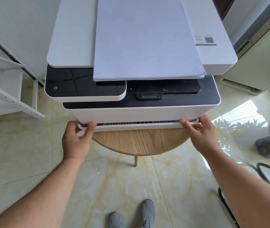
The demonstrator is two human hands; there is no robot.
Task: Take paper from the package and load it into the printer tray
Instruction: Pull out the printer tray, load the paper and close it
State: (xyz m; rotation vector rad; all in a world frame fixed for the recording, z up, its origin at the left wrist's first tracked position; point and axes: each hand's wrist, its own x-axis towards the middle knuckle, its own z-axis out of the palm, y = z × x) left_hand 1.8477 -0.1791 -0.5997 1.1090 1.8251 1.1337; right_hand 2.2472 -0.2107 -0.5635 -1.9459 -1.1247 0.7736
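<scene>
At the left, a white metal shelf (10, 99) stands on the tiled floor, apart from the work. Next to it, the left hand (75, 140) holds the left end of the printer tray (137, 126); its thumb lies on the top edge and the other fingers curl under, so the fingers are closed on the tray lip. The tray is a thin white drawer at the bottom front of the printer (140, 112), and it seems to stand out only a little from the body; a dark slot with ribs shows above it. The printer sits on a round wooden table (139, 142).

In the middle, the paper stack (145, 40) lies flat on the printer lid. Its long axis runs from near to far, and its near short edge hangs over the black panel, pointing toward the person. The sheets at the near right corner are a bit uneven.

At the right, the right hand (200, 134) grips the right end of the tray in the same way, thumb on top and fingers below.

The step in hand is probably opening the tray. To do it well, both hands should pull evenly and straight toward the person, so the tray does not twist, and gently, so the loose paper above does not slide off.
</scene>
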